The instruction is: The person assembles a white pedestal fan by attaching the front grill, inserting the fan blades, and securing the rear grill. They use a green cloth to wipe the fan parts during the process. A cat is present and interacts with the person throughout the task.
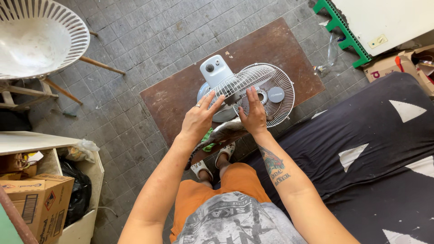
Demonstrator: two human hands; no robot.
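Fan (253,90) stands on a brown board (181,99) on the paved floor, just ahead of both hands. Left hand (199,118) open, fingers spread, fingertips touching the near rim of the wire grille (271,81). Right hand (254,115) open, flat against the grille face beside the left. Grey motor housing (215,70) sits beyond the left hand. Judgement: press evenly at the rim, both sides together, so the thin wires do not bend.
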